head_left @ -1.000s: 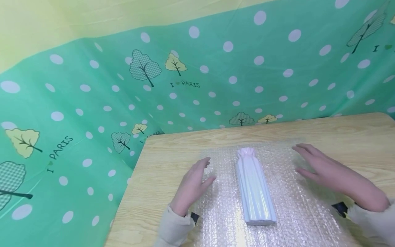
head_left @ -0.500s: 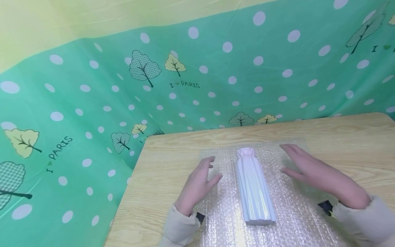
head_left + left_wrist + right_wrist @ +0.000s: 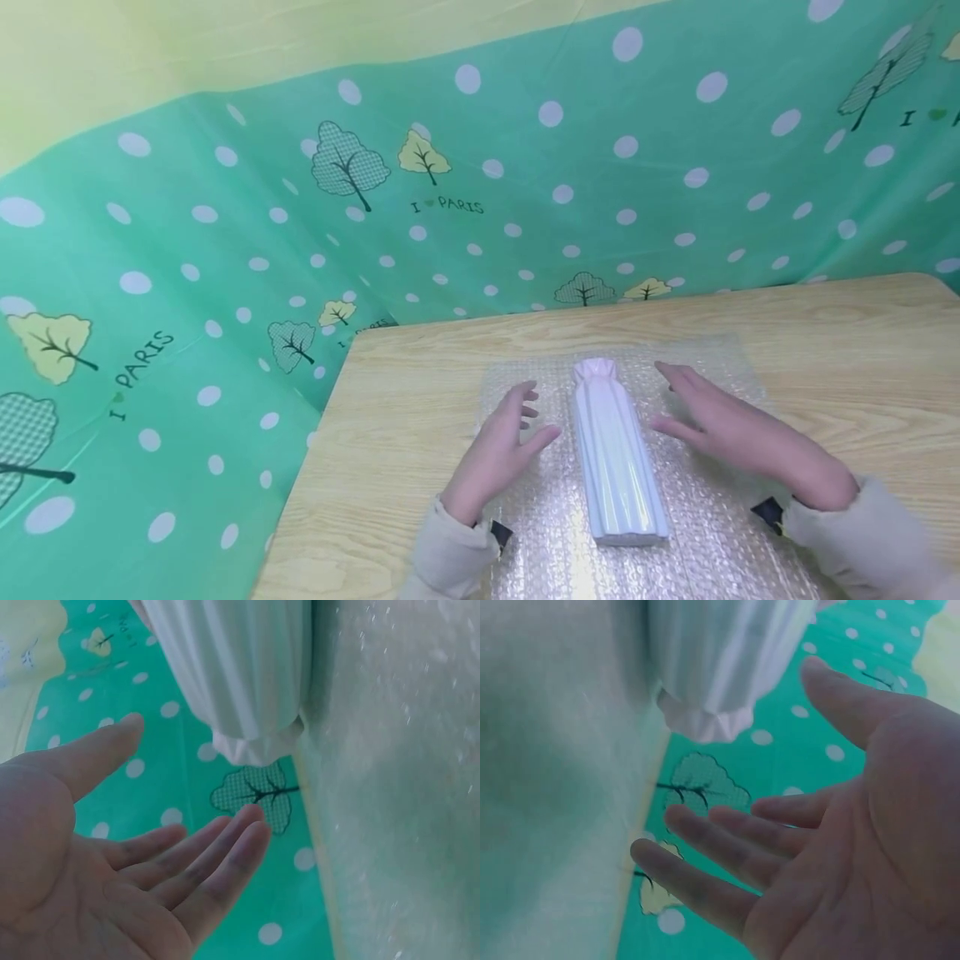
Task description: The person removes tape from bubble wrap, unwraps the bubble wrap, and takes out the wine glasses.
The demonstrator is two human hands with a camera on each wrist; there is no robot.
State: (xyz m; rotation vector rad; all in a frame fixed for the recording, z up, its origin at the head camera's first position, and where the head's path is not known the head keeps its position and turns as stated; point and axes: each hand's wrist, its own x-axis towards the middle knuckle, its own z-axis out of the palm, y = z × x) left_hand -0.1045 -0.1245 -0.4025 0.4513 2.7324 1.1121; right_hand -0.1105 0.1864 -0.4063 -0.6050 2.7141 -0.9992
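A glossy, fluted vase [image 3: 618, 458], pale blue with a pinkish ruffled neck, lies on its side on a sheet of bubble wrap [image 3: 540, 550]. Its neck points toward the back of the table. My left hand [image 3: 498, 450] is held just left of the vase, palm turned inward, with fingers relaxed and thumb apart. On the other side my right hand [image 3: 735, 429] mirrors it, a small gap away. Both wrist views show the vase [image 3: 232, 667] beyond the fingers, and neither the left hand [image 3: 112, 877] nor the right hand [image 3: 840, 847] touches it.
Under the bubble wrap is a light wood-grain table [image 3: 405, 400]. Behind and to the left of it hangs a green curtain [image 3: 247, 250] with white dots and tree prints. Small black pieces [image 3: 768, 512] show at both cuffs.
Both hands have moved inward toward the vase, the left one to the right and the right one to the left. The vase and bubble wrap have stayed in place.
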